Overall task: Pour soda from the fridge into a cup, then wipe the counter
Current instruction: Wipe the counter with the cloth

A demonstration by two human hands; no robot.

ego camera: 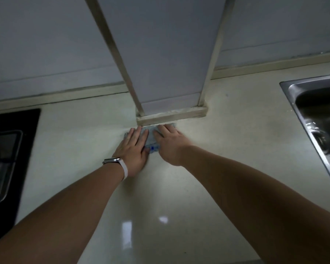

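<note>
A pale blue cloth (151, 138) lies flat on the cream counter (160, 197), right at the foot of a tiled wall column (171, 115). My left hand (134, 149), with a white band on its wrist, presses on the cloth's left part with straight fingers. Beside it, my right hand (170, 144) presses flat on the cloth's right part. Most of the cloth is hidden under the two hands. No soda or cup is in view.
A black gas hob (6, 149) is set into the counter at the left. A steel sink (316, 115) sits at the right. Tiled wall runs along the back, and the column juts out onto the counter between them.
</note>
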